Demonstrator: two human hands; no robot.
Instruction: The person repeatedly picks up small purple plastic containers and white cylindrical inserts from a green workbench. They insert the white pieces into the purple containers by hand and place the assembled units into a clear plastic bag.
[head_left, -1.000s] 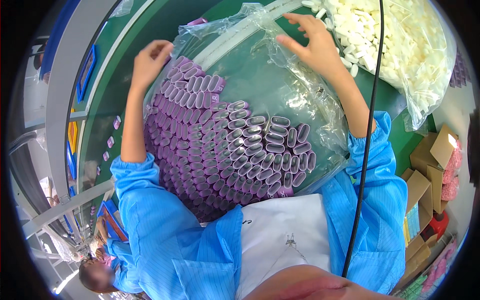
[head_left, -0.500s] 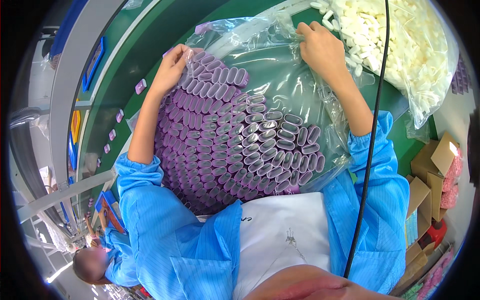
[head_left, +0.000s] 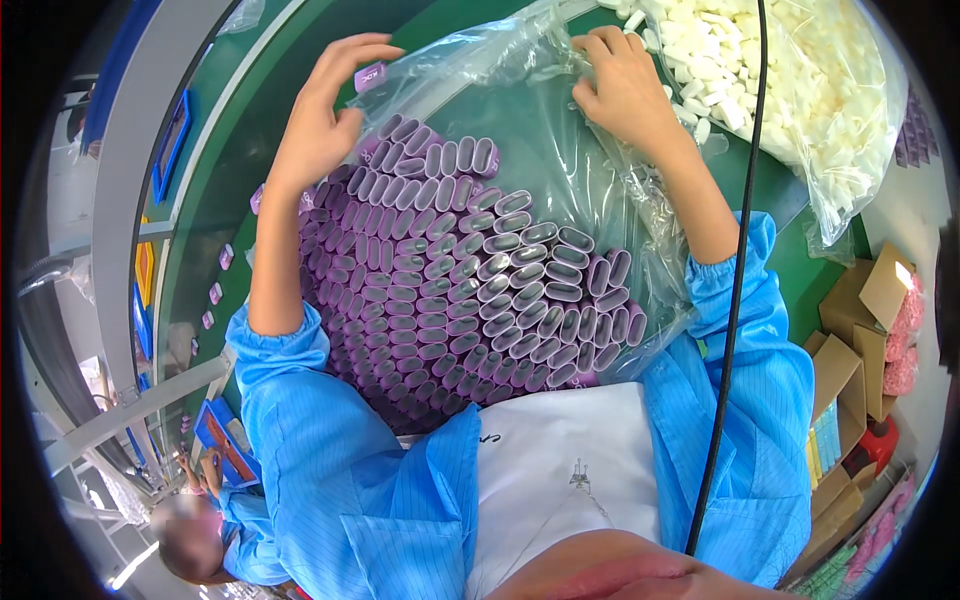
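A large clear plastic bag (head_left: 560, 190) lies in front of me, full of many purple oval hollow caps (head_left: 400, 310) packed upright in rows, their open ends facing up. My left hand (head_left: 322, 115) is over the bag's far left edge, fingers spread and thumb apart, holding nothing. Just beyond its fingertips a single purple cap (head_left: 370, 77) lies at the film's edge. My right hand (head_left: 628, 88) is at the far right side of the bag, fingers bent around a fold of its film. Beside it, cream-white plastic pieces (head_left: 725, 70) fill another clear bag.
A green conveyor belt (head_left: 235, 190) curves along the left with spaced purple caps on it. A black cable (head_left: 742, 260) hangs across my right side. Cardboard boxes (head_left: 850, 350) stand at the right. Another person in blue (head_left: 245, 530) sits at the lower left.
My left hand has let go of the bag's edge, moved up and left, and spread its fingers. The single purple cap now shows more plainly. My right hand has shifted slightly up and left.
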